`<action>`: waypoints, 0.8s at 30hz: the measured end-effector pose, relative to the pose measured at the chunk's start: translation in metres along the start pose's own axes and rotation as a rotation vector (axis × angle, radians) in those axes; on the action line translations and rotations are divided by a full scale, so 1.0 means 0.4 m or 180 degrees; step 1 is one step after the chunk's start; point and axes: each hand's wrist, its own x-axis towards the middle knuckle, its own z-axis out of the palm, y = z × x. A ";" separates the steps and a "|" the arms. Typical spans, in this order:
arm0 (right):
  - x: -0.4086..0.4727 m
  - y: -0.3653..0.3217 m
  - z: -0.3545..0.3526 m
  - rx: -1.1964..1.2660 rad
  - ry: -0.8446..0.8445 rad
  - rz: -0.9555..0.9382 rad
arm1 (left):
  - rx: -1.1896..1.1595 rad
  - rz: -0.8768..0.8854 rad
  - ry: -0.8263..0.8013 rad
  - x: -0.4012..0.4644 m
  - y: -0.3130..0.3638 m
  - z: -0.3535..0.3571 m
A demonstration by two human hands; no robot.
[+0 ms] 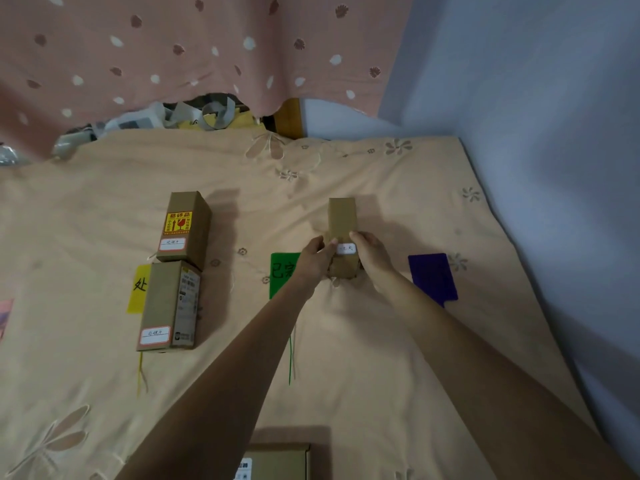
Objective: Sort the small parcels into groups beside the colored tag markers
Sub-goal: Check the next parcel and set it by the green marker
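A small brown cardboard parcel with a white label lies on the bed between the green tag and the purple tag. My left hand grips its near left side, and my right hand grips its near right side. Two brown parcels lie beside the yellow tag: one with a yellow fragile sticker farther away, one with a printed side nearer. Another parcel sits at the bottom edge, partly cut off.
The peach bedsheet covers the whole surface. A blue-grey wall runs along the right. A pink patterned curtain hangs at the back, with bags and clutter below it. A pink item shows at the left edge.
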 end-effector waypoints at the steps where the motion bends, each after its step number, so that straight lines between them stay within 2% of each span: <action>1: -0.009 -0.003 -0.006 -0.0022 0.0013 -0.0021 | 0.0008 0.0015 0.0016 -0.008 0.004 -0.005; 7: -0.080 -0.012 -0.051 -0.0200 0.0059 -0.0039 | -0.0002 -0.0011 0.0076 -0.090 0.049 -0.025; 13: -0.229 -0.066 -0.103 -0.0398 -0.0010 -0.0338 | 0.0095 0.0117 0.0321 -0.253 0.115 -0.073; 19: -0.397 -0.087 -0.095 -0.0058 -0.0244 -0.0566 | 0.0050 0.0407 0.0488 -0.446 0.150 -0.148; 24: -0.531 -0.082 -0.026 0.0142 -0.0454 -0.0667 | -0.0092 0.0492 0.0529 -0.569 0.112 -0.241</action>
